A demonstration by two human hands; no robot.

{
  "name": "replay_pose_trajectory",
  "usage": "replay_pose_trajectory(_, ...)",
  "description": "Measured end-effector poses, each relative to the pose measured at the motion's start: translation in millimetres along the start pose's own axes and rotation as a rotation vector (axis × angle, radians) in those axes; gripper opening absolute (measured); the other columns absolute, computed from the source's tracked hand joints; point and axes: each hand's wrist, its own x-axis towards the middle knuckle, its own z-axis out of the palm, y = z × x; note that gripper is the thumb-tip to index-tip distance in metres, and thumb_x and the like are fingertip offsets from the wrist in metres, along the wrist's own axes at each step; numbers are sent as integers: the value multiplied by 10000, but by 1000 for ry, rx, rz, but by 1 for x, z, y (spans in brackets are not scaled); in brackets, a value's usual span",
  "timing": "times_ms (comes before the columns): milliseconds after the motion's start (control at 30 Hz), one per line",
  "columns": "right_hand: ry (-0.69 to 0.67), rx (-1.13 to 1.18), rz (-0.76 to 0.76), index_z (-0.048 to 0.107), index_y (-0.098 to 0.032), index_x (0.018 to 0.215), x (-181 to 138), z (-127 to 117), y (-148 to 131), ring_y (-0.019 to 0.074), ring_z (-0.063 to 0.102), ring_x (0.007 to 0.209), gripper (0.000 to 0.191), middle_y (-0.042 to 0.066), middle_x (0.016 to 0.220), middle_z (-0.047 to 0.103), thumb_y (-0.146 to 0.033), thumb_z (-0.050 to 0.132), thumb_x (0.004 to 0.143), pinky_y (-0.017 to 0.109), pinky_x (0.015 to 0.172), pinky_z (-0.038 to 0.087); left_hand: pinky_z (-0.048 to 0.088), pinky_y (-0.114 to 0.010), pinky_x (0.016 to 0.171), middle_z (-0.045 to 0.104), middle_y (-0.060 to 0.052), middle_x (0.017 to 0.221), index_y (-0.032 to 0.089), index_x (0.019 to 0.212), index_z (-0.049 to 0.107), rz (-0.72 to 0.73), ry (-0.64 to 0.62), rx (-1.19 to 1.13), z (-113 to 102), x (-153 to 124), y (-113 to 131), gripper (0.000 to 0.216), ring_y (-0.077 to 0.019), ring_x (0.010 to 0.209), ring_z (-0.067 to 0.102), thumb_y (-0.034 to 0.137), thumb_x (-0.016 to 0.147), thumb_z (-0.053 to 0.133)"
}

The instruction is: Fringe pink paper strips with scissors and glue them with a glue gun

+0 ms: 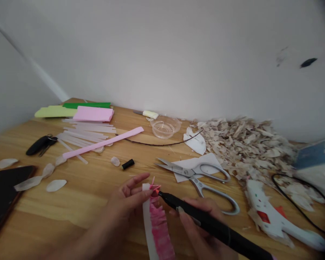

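A paper strip (pixel 159 225), white along its left edge and frilled and pink along its right, is in front of the person at the lower middle, running down out of view; the tip of a black marker (pixel 197 216) is against its top end, or very near it. The left hand (pixel 131 196) is partly curled, pinching the strip's top between thumb and fingers; the right hand (pixel 201 224) is closed around the marker like a pen.

Near the hands on the wooden worktop (pixel 97 187) are one black cap (pixel 128 164) and one pair of scissors (pixel 188 173), blades apart, lying partly over a piece of white paper (pixel 212 159); farther back is one clear dish (pixel 166 135), its ringed bottom see-through; whether it holds anything I cannot tell. One thin brown stem (pixel 157 145) curves before it; one knife (pixel 150 115) lies just behind.

To the left are one long pink roll (pixel 105 142), many white strips (pixel 88 131) too overlapped to count, three folded papers (pink (pixel 93 113), green (pixel 89 105), yellow-green (pixel 51 111)), one set of keys (pixel 43 143), one phone (pixel 7 198) and at least six pale petals (pixel 56 185); to the right, one white glue gun (pixel 263 211) and a heap of pale scraps (pixel 243 146).
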Motion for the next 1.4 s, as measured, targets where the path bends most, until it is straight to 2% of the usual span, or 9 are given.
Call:
replay_pose_trajectory(367,-4,-105,-22,538,-317,878,10,-10,1,102,639,655,112,-74,718,639,-239,570,805,168,636,525,547,-283,651,756,-110,764,94,1142,459,-37,-8,14,3,-4,5,470,-169,632,698,39,720,656)
replay_pose_trajectory(433,-52,-215,-138,507,-302,931,14,-18,5,113,645,650,132,-58,730,635,-231,546,828,178,608,536,545,-285,668,755,-108,767,104,1132,464,-35,3,22,3,-4,5,444,-173,654,702,46,729,641)
replay_pose_trajectory(533,-144,-580,-444,480,-257,1036,26,-32,12,153,641,610,211,-19,742,652,-200,511,836,229,539,530,536,-292,684,757,-93,758,133,1074,510,-5,7,39,1,-3,2,389,-178,666,701,93,719,665)
replay_pose_trajectory(733,-479,-982,-689,568,-138,1034,37,-43,12,264,609,691,437,77,770,649,10,370,673,365,509,511,490,-238,667,744,-32,784,174,733,660,92,-11,130,-5,-4,-5,175,-139,668,661,269,632,766)
replay_pose_trajectory(867,-567,-1117,-645,610,-155,956,32,-43,12,292,583,708,354,85,753,621,-10,429,688,396,494,509,460,-201,724,690,-15,978,161,580,681,167,25,143,-6,-4,-4,167,-136,800,634,282,579,796)
replay_pose_trajectory(967,-591,-1105,-541,592,-198,1038,33,-48,13,283,586,733,371,76,795,629,-32,435,746,403,538,500,458,-197,678,703,1,772,166,578,667,146,-26,77,-5,-4,-4,184,-123,709,627,285,562,807)
replay_pose_trajectory(1067,-549,-853,-324,565,-233,1071,37,-50,7,231,592,722,289,58,846,629,-140,418,840,375,602,485,454,-218,602,685,1,590,163,603,640,79,-88,69,-4,-5,-7,222,-116,562,599,306,562,805)
replay_pose_trajectory(1200,-499,-356,-3,543,-255,998,35,-37,-4,153,551,633,190,-18,689,570,-347,410,899,253,564,439,428,-213,556,672,1,556,157,624,618,49,-96,90,-2,-7,-10,256,-108,516,577,304,547,813)
replay_pose_trajectory(1400,-574,-318,-44,506,-224,966,20,-13,-8,138,523,694,172,-5,778,545,-310,363,922,244,624,420,399,-182,523,652,32,550,164,653,603,80,-94,109,0,-9,-13,220,-80,493,544,303,620,770)
